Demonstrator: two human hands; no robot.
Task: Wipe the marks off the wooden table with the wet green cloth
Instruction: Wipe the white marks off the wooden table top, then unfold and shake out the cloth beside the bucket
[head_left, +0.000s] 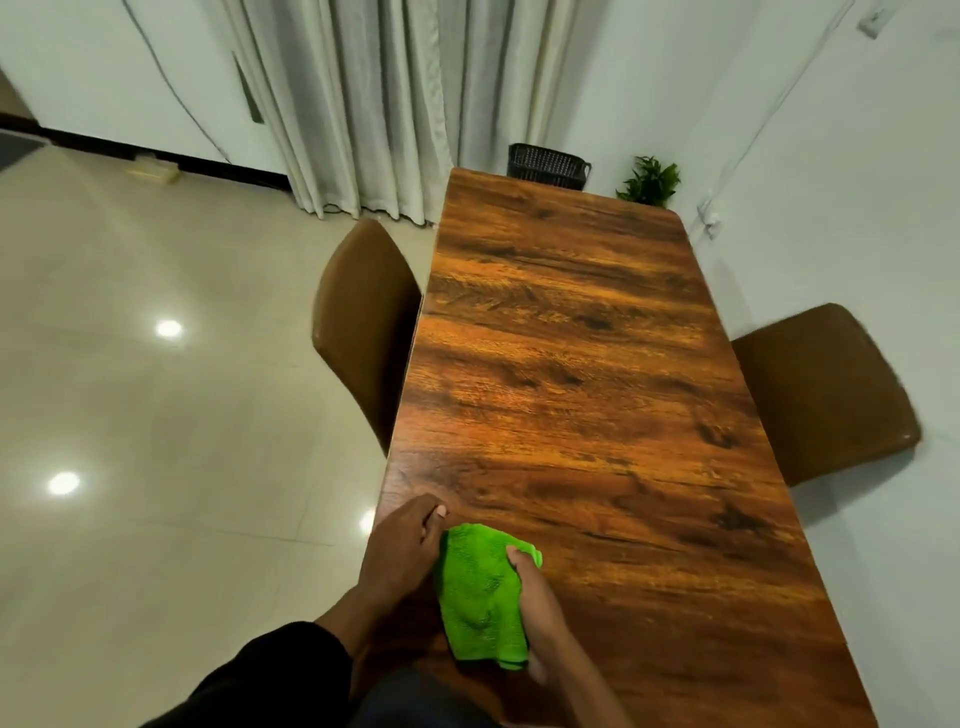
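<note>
A bright green cloth (480, 597) hangs bunched over the near left part of the long wooden table (597, 389). My right hand (535, 603) grips the cloth along its right side, with the thumb pressed over its top edge. My left hand (402, 545) lies just left of the cloth, near the table's left edge. Its fingers point toward the cloth's upper left corner and touch or nearly touch it. I cannot make out any marks on the dark grained wood.
A brown chair (363, 332) stands at the table's left side and another brown chair (826, 395) at its right, against the white wall. A black basket (548, 166) and a small green plant (649, 182) sit beyond the far end. Curtains hang behind.
</note>
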